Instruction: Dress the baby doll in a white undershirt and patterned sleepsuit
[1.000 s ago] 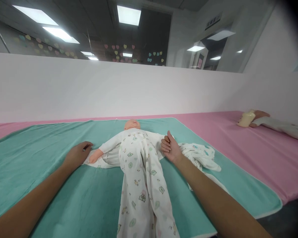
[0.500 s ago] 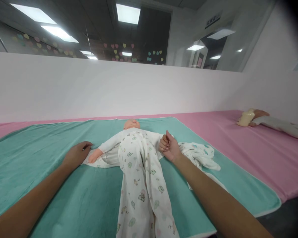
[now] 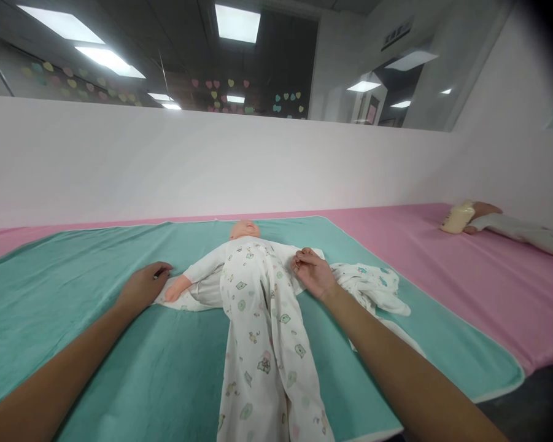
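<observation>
A baby doll (image 3: 245,229) lies on its back on a teal blanket (image 3: 166,368), its head toward the wall. It wears a white sleepsuit (image 3: 258,319) printed with small animals and leaves. My left hand (image 3: 145,285) rests palm down on the blanket, fingers loosely bent and apart from the thumb, close to the doll's bare hand (image 3: 177,288) and the edge of a white cloth beneath it. At the doll's other sleeve (image 3: 283,253), my right hand (image 3: 313,273) has its fingers curled together. It covers the sleeve's end, and what sits inside the fingers is hidden.
A crumpled white printed garment (image 3: 371,288) lies right of my right hand. Farther right, on the pink table cover (image 3: 409,239), are a cream-coloured bottle (image 3: 458,218) and another doll's limb-like part in pale clothing (image 3: 520,230). A white wall (image 3: 212,166) with windows above stands behind.
My right hand has turned at the sleeve: its thumb pointed up before and now lies lower, against the curled fingers. My left hand and the doll stay as they were.
</observation>
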A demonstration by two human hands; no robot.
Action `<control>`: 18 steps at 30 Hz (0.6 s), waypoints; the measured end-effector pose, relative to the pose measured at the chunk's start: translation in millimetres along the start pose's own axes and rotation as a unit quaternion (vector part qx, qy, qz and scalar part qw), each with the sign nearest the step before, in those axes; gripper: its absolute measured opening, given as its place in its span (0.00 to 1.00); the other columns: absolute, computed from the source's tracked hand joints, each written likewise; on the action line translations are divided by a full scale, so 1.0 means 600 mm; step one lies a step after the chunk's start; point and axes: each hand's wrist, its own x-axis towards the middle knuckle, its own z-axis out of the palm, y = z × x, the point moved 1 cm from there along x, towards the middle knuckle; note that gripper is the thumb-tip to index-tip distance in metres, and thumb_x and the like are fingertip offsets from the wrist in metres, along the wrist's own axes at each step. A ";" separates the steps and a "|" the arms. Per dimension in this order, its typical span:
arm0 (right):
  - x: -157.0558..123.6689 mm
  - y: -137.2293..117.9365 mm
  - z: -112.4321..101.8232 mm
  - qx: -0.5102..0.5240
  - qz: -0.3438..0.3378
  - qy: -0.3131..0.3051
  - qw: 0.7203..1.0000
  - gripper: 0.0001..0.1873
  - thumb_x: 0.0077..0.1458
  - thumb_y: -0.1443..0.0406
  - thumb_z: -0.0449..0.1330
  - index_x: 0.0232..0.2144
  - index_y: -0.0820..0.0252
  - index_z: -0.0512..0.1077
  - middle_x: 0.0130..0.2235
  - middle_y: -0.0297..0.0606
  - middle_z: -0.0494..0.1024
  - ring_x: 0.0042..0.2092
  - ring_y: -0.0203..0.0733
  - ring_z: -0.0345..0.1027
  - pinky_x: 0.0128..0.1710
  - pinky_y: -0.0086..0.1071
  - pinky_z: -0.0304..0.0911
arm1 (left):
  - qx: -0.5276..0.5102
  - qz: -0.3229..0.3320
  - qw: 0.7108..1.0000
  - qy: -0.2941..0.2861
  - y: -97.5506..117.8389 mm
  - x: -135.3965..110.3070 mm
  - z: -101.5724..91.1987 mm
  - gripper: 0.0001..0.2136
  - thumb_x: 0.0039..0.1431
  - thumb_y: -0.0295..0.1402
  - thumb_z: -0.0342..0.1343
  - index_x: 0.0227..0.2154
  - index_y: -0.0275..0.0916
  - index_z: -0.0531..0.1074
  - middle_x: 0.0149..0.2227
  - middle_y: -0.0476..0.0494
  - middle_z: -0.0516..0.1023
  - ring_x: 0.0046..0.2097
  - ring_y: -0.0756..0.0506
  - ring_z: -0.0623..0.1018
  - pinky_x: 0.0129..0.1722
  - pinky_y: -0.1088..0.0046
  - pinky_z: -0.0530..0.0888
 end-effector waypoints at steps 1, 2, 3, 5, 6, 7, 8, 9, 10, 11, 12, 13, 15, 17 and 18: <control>0.001 0.000 -0.001 -0.005 -0.005 0.002 1.000 0.12 0.43 0.77 0.60 0.22 0.60 0.62 0.26 0.29 0.64 0.30 0.29 0.61 0.35 0.25 0.65 | -0.001 0.001 1.000 0.000 0.000 0.000 0.000 0.17 0.55 0.41 0.42 0.38 0.40 0.72 0.43 0.44 0.76 0.42 0.41 0.74 0.39 0.68 0.69; 0.001 0.001 -0.001 -0.010 -0.006 0.005 1.000 0.12 0.43 0.77 0.61 0.22 0.60 0.63 0.26 0.30 0.65 0.31 0.29 0.62 0.36 0.26 0.66 | -0.002 0.002 1.000 -0.001 0.000 0.000 0.000 0.17 0.55 0.41 0.42 0.38 0.40 0.72 0.42 0.44 0.76 0.41 0.41 0.74 0.39 0.68 0.69; 0.002 0.001 -0.001 -0.016 -0.004 0.007 1.000 0.12 0.42 0.77 0.61 0.23 0.59 0.63 0.27 0.30 0.66 0.31 0.30 0.63 0.36 0.27 0.66 | -0.003 0.001 1.000 -0.001 0.000 0.000 0.000 0.17 0.55 0.41 0.42 0.38 0.40 0.72 0.42 0.44 0.76 0.41 0.41 0.75 0.39 0.68 0.69; 0.001 0.002 0.000 -0.026 0.002 0.012 1.000 0.13 0.40 0.78 0.61 0.23 0.59 0.64 0.28 0.30 0.67 0.32 0.31 0.64 0.34 0.28 0.67 | -0.001 -0.003 1.000 -0.003 0.000 0.000 -0.001 0.17 0.55 0.41 0.41 0.39 0.41 0.71 0.42 0.44 0.76 0.41 0.41 0.75 0.37 0.69 0.69; 0.001 0.002 0.000 -0.030 0.004 0.013 0.999 0.13 0.39 0.78 0.61 0.23 0.59 0.63 0.28 0.30 0.68 0.32 0.32 0.65 0.33 0.28 0.67 | 0.002 -0.005 1.000 -0.005 0.000 0.000 -0.001 0.17 0.56 0.41 0.41 0.39 0.41 0.71 0.42 0.44 0.76 0.41 0.41 0.75 0.37 0.69 0.69; 0.001 0.002 0.000 -0.032 0.003 0.015 0.999 0.14 0.38 0.79 0.61 0.23 0.59 0.63 0.28 0.30 0.68 0.32 0.32 0.65 0.32 0.28 0.67 | 0.004 -0.007 1.000 -0.006 0.000 0.000 0.000 0.17 0.56 0.41 0.41 0.39 0.41 0.71 0.42 0.44 0.76 0.41 0.41 0.75 0.37 0.69 0.69; 0.001 0.002 0.000 -0.035 0.001 0.017 0.999 0.14 0.38 0.79 0.61 0.22 0.59 0.63 0.28 0.30 0.68 0.32 0.32 0.65 0.32 0.28 0.66 | 0.005 -0.008 1.000 -0.006 -0.001 0.000 0.000 0.17 0.56 0.41 0.41 0.39 0.41 0.71 0.42 0.45 0.76 0.41 0.41 0.74 0.36 0.69 0.69; 0.001 0.003 -0.001 -0.038 -0.002 0.018 0.999 0.14 0.38 0.79 0.61 0.22 0.59 0.62 0.28 0.30 0.68 0.32 0.32 0.65 0.32 0.27 0.66 | 0.005 -0.007 1.000 -0.005 -0.001 0.000 0.000 0.17 0.56 0.41 0.41 0.39 0.41 0.71 0.42 0.45 0.76 0.41 0.41 0.74 0.36 0.69 0.69; 0.001 0.003 -0.002 -0.042 -0.004 0.019 0.999 0.14 0.38 0.79 0.61 0.21 0.59 0.62 0.28 0.30 0.68 0.32 0.31 0.65 0.32 0.27 0.66 | 0.004 -0.005 1.000 -0.004 0.000 -0.001 0.000 0.17 0.55 0.41 0.41 0.39 0.41 0.71 0.42 0.45 0.76 0.41 0.41 0.74 0.37 0.69 0.69; 0.001 0.004 -0.003 -0.048 -0.004 0.019 0.999 0.14 0.38 0.79 0.61 0.21 0.59 0.61 0.28 0.30 0.67 0.32 0.31 0.64 0.33 0.27 0.65 | 0.002 -0.003 1.000 -0.002 0.000 -0.001 0.000 0.17 0.55 0.41 0.41 0.39 0.41 0.72 0.41 0.45 0.76 0.41 0.41 0.74 0.37 0.69 0.69; 0.001 0.005 -0.003 -0.056 -0.003 0.018 0.998 0.15 0.38 0.79 0.62 0.20 0.59 0.61 0.28 0.29 0.67 0.32 0.30 0.64 0.33 0.26 0.65 | 0.000 -0.002 1.000 -0.001 0.000 -0.001 -0.001 0.17 0.55 0.41 0.41 0.39 0.41 0.72 0.41 0.45 0.76 0.41 0.41 0.74 0.37 0.69 0.69; 0.002 0.007 -0.004 -0.063 -0.001 0.016 0.998 0.15 0.38 0.79 0.62 0.20 0.60 0.61 0.28 0.29 0.67 0.32 0.30 0.64 0.34 0.26 0.65 | -0.002 -0.001 1.000 0.000 0.001 -0.001 -0.001 0.17 0.55 0.41 0.41 0.39 0.41 0.72 0.41 0.45 0.76 0.41 0.41 0.74 0.38 0.69 0.69; 0.002 0.009 -0.005 -0.077 0.004 0.012 0.997 0.15 0.38 0.78 0.63 0.20 0.60 0.60 0.29 0.29 0.66 0.31 0.28 0.63 0.34 0.25 0.65 | -0.003 0.000 1.000 0.000 0.001 -0.001 -0.001 0.17 0.54 0.41 0.42 0.39 0.41 0.72 0.42 0.45 0.76 0.41 0.41 0.74 0.38 0.69 0.69; 0.002 0.011 -0.006 -0.085 0.007 0.006 0.996 0.16 0.39 0.77 0.64 0.20 0.60 0.59 0.28 0.29 0.66 0.30 0.28 0.62 0.35 0.24 0.64 | -0.004 -0.004 1.000 0.001 0.001 -0.001 -0.001 0.17 0.54 0.41 0.42 0.38 0.41 0.72 0.41 0.45 0.76 0.41 0.41 0.74 0.37 0.69 0.69; 0.003 0.012 -0.006 -0.089 0.008 0.003 0.996 0.16 0.39 0.77 0.64 0.20 0.60 0.59 0.28 0.29 0.65 0.30 0.27 0.62 0.35 0.23 0.64 | -0.005 -0.006 1.000 0.001 0.001 -0.001 -0.001 0.17 0.54 0.41 0.42 0.38 0.41 0.72 0.41 0.45 0.76 0.41 0.41 0.75 0.37 0.69 0.69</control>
